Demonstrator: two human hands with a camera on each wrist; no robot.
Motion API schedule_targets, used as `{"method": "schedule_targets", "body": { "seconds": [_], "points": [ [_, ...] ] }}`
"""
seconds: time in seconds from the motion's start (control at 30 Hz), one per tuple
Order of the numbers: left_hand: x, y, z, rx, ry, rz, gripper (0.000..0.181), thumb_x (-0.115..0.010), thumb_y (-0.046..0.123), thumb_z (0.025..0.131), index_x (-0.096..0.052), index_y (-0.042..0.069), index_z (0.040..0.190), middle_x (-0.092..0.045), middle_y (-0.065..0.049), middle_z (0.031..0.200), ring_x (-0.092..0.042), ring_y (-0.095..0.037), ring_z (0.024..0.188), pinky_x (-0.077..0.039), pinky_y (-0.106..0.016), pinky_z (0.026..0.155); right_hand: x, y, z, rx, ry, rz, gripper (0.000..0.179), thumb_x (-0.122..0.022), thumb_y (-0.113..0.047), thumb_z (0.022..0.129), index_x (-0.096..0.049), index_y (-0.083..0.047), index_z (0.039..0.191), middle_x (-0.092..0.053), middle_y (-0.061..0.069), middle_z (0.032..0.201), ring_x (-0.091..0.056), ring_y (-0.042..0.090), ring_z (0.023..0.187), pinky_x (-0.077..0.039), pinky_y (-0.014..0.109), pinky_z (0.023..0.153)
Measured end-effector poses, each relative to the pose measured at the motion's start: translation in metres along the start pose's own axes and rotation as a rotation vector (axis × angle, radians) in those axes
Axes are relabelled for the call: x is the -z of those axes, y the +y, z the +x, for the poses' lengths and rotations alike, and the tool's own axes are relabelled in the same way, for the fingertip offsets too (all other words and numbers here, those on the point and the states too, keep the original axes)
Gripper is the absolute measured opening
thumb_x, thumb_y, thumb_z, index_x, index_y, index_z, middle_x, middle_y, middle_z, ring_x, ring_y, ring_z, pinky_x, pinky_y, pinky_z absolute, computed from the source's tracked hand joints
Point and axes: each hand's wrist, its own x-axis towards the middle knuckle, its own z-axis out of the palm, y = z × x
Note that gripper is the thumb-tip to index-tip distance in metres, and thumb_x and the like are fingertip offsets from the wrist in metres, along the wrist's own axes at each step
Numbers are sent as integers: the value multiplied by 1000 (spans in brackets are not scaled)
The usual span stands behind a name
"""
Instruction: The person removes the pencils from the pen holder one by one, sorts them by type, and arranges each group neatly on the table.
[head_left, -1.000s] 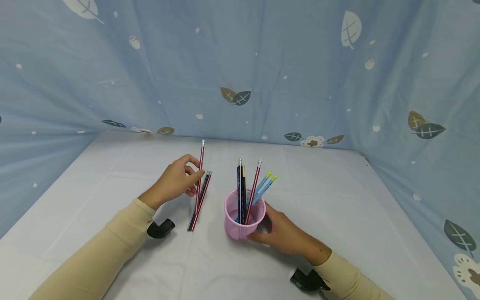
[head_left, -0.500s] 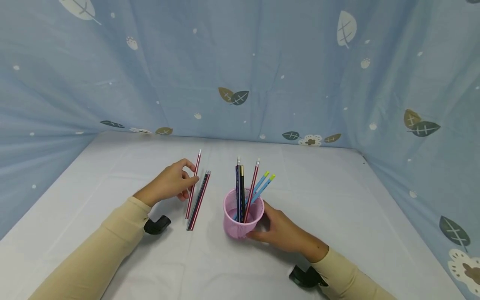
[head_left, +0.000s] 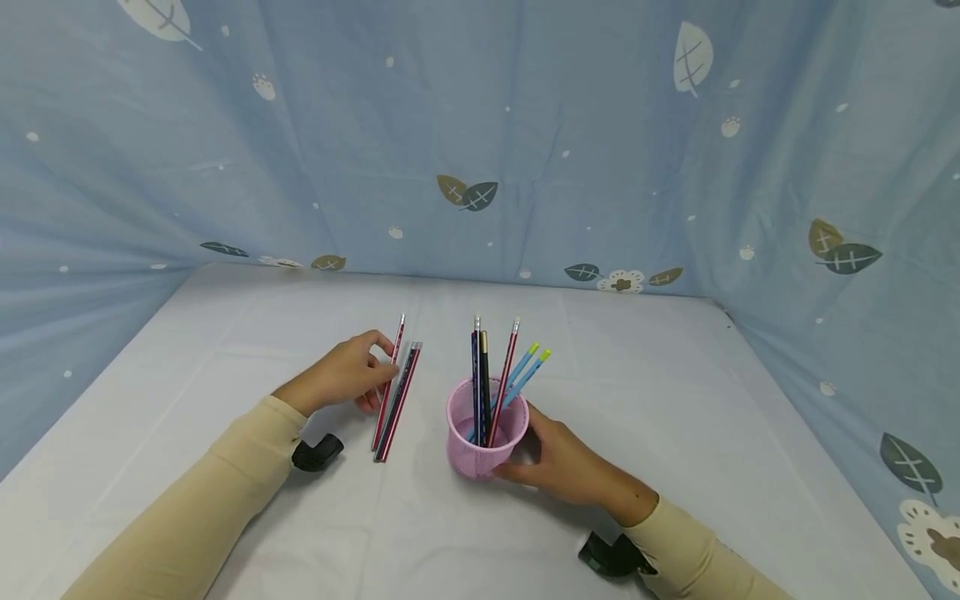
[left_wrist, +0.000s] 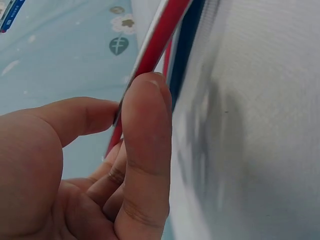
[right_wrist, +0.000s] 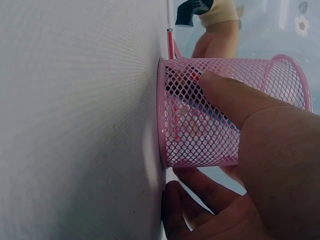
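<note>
Before a blue leaf-printed fabric backdrop [head_left: 525, 125], at a white cloth-covered table [head_left: 637, 375], we are pinching a slim, glossy red-striped pencil [head_left: 379, 425] in our left hand [head_left: 341, 373], just beside flat-lying red and dark pencils [head_left: 399, 400], a fingertip hold seemingly suited to so thin a stick. With our right hand [head_left: 566, 458] we are gripping a round pink mesh cup [head_left: 471, 461], apparently to steady it, while straight dark, red and light-blue pencils [head_left: 485, 367] are standing or leaning inside its diamond-holed wall.

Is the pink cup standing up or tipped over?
Upright: the pink cup stands with its base on the white table, pencils poking out the top.
</note>
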Motion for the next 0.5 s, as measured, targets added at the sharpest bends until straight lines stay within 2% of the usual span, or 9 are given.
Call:
{"method": "schedule_targets", "body": {
  "seconds": [0.3, 0.5],
  "points": [
    [-3, 1, -1, 15, -3, 7, 37, -57, 23, 102, -44, 4, 131, -66, -13, 88, -66, -18, 53, -58, -35, 56, 1, -1, 0, -15, -3, 6, 94, -82, -27, 84, -25, -18, 158, -42, -6, 156, -39, 16, 146, -31, 46, 118],
    [-6, 0, 0, 34, -4, 18, 36, -59, 23, 101, -46, 4, 129, -65, -12, 84, -66, -18, 53, -58, -34, 55, 1, -2, 0, -11, -3, 10, 93, -82, -27, 84, -26, -19, 157, -43, -6, 156, -39, 16, 146, -31, 46, 118]
  ]
}}
